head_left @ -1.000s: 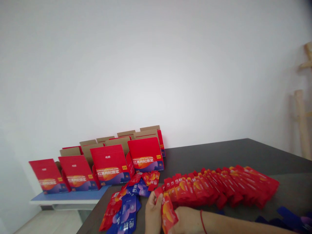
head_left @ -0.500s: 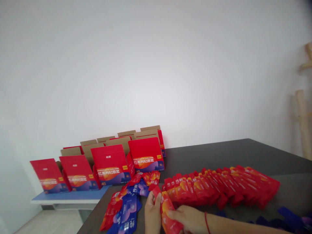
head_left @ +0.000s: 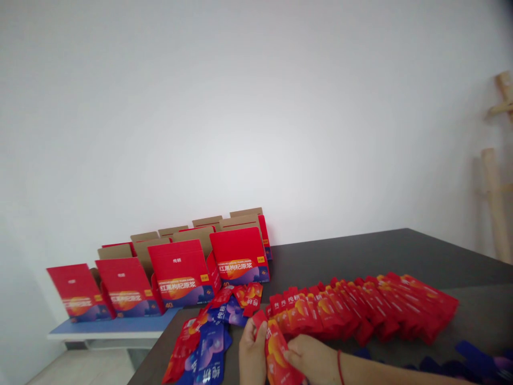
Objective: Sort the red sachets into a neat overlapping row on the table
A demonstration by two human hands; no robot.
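At bottom centre, the left hand (head_left: 253, 347) pinches the upper end of a red printed pouch (head_left: 276, 355); the right hand (head_left: 315, 357) grips its lower side, apparently steadying it. Lower right, overlapped red pouches (head_left: 360, 310) leave tops accessible. Lower left, cartons (head_left: 181, 267) stand, flaps raised.

L grip (head_left: 252, 350), R grip (head_left: 315, 358) hold red pkt (head_left: 276, 350).

A sachet (head_left: 276, 353) lay between the fingers (head_left: 261, 332). Left of them, a loose pile (head_left: 211, 342) rested on the counter (head_left: 340, 256), with cartons (head_left: 178, 270) beyond it; right of them, a long row (head_left: 363, 307) stretched across the counter.
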